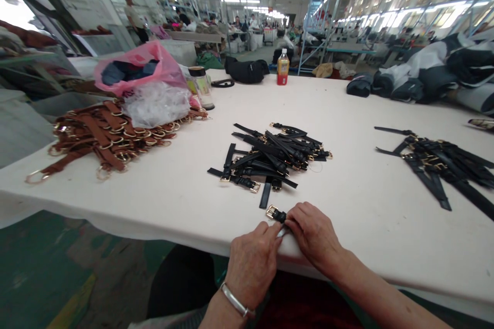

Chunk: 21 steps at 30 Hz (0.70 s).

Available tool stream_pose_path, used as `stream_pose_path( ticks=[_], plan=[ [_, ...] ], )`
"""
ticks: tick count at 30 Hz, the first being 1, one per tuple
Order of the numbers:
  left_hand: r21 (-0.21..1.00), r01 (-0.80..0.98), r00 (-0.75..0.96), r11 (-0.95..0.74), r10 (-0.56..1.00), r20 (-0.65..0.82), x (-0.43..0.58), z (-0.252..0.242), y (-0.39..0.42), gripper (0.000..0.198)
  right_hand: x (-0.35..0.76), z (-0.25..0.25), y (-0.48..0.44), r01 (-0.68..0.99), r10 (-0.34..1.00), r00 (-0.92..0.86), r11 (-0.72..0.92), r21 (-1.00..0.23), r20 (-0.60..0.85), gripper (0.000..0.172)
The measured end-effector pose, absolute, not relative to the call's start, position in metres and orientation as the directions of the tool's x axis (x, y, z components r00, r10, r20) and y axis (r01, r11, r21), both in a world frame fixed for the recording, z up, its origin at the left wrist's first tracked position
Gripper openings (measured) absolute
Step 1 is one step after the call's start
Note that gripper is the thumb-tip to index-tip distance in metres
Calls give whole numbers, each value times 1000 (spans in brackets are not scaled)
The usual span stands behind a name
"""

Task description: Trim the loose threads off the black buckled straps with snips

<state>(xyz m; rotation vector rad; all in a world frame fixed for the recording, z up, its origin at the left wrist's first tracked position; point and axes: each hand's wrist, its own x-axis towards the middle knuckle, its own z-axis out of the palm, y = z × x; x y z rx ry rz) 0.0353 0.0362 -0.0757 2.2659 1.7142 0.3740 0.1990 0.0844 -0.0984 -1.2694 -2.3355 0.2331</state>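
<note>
At the front edge of the table, a short black buckle strap with a gold buckle is held between my two hands. My right hand is closed on the strap behind the buckle, thumb and fingers pinched. My left hand, a silver bangle on its wrist, is closed too, its fingertips against the strap from below. A small shiny sliver shows between the fingertips; what it is I cannot make out. The strap's other end is hidden by the fingers. Just beyond lies a loose pile of black buckle straps with gold buckles.
On the right lies another heap of black straps. Brown straps with gold rings are piled at left beside a pink plastic bag. A jar, a drink bottle and dark rolled bundles stand farther back. People are in the background.
</note>
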Motion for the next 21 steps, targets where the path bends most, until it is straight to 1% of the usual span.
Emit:
stream_pose_path(
  ticks=[14,21],
  plan=[
    [351,897,263,-270,962,69,37,-80,35,29,202,-99,85,718,799,-506,599,-356,325,24],
    [327,908,249,-261,965,78,40,-78,33,20,202,-99,85,708,793,-511,607,-361,332,23]
  ],
)
